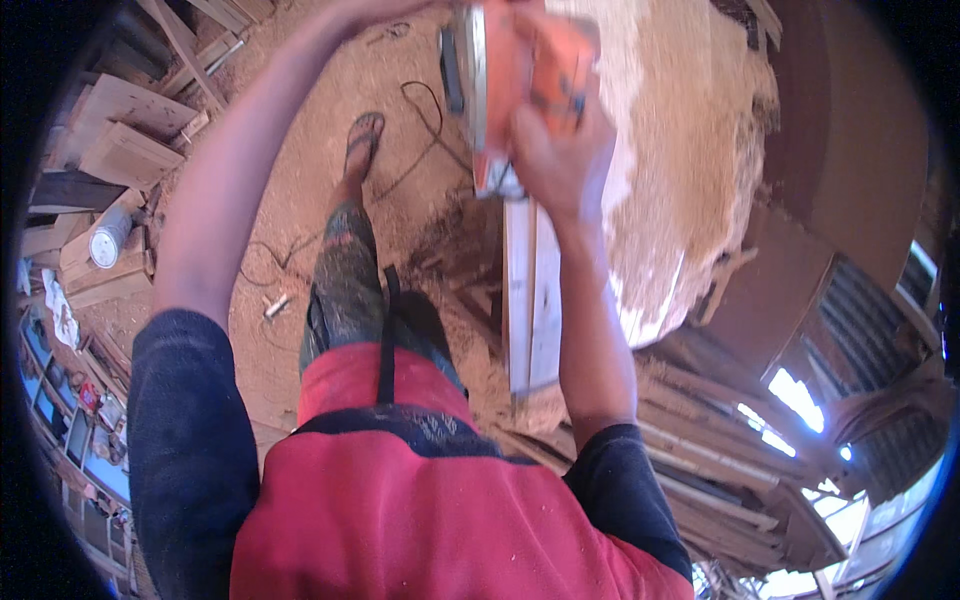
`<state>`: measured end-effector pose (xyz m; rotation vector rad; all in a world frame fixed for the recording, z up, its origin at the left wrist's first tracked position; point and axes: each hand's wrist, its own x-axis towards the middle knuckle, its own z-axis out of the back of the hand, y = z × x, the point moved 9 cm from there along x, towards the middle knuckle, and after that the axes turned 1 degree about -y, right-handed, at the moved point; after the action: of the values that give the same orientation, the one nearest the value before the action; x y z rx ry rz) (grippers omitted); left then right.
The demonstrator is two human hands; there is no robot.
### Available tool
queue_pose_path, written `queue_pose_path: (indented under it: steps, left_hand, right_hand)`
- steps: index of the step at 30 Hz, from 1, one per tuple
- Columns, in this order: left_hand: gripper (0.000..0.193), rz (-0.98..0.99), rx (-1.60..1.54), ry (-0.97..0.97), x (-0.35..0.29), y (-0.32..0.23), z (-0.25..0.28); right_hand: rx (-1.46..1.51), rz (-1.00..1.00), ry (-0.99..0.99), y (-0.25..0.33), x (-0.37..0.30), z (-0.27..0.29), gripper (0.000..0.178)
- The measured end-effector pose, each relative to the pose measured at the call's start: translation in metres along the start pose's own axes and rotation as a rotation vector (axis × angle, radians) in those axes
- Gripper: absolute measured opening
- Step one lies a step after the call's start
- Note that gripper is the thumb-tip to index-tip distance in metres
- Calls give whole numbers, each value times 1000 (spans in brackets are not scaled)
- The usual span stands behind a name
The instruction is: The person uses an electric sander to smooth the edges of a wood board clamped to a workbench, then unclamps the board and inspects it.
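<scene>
Tool (548,62), orange, hard-shelled, probably hefty and stiff, not fragile. Best held two-handed by the body. Right hand (565,155) wrapped round one end; left hand out of view, can't tell.

Red shirt (400,510) — navy sleeves (190,420); dusty dark shorts (343,280) — dark sandal (371,123).

The right hand (567,165) grips an orange power tool (562,65).

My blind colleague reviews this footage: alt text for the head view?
A person's right hand grips a blurred orange power tool at the edge of a pale wooden surface. The left arm runs off the top edge.
</scene>
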<state>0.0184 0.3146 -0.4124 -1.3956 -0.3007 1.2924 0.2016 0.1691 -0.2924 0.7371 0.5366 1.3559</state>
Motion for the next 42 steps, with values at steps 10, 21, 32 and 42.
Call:
queue_pose_path:
  steps: [10, 21, 32, 42]
  left_hand:
    - [95, -201, 119, -97, -370, 89, -319]
    - [97, -156, 140, -63, -342, 85, -298]
    - [89, -239, 154, -251, -83, 15, -59]
    - [81, -434, 134, -331, 184, -60, 174]
  right_hand:
    - [-177, -350, 65, -84, -517, 154, 25]
    - [-207, -264, 106, -85, -493, 141, 20]
    - [29, -193, 0, -15, -117, 34, 26]
    - [-47, 177, -183, 44, 233, -66, 23]
